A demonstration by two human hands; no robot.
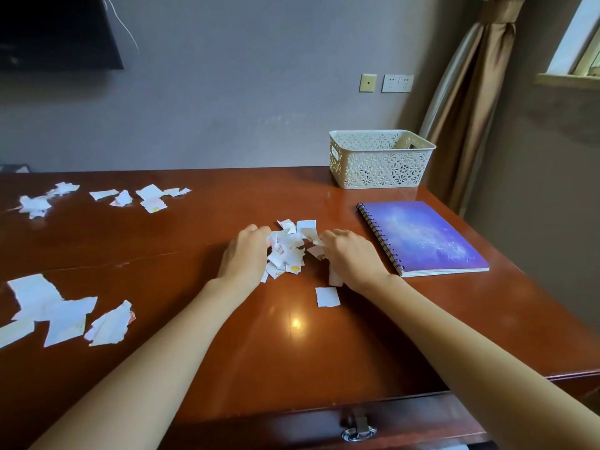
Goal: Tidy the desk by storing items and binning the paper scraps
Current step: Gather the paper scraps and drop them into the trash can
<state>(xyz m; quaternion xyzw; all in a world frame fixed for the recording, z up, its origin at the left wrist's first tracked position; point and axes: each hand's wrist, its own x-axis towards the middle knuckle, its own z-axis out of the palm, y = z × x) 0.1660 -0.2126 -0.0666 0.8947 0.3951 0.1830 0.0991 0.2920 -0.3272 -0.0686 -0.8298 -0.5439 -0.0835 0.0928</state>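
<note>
- Closest to us, at the bottom edge of the frame, the drawer pull [358, 431] sits in the front of the desk [227, 358]. The drawer is probably where the stored items go.
- Both forearms reach up the middle, and the hands meet at centre frame around the heap of scraps [287, 251].
- Our left hand [246, 254] has its fingers curled against the heap's left flank, grasping it and walling it in.
- Our right hand [350, 258] mirrors that, with its fingertips pinching paper at the heap's right edge. We read this as herding the bits together so one lift takes them all.
- One loose scrap [327, 297] lies just below the right hand, outside the scoop.
- More work waits: large torn pieces [55, 310] at lower left and a scattered row of scraps [149, 196] at upper left, both well apart from the hands.
- The purple notebook [425, 238] lies flat at right, untouched, near the white basket [380, 160] in the upper right.
- We see no bin in frame, so the carry may go off-picture.
</note>
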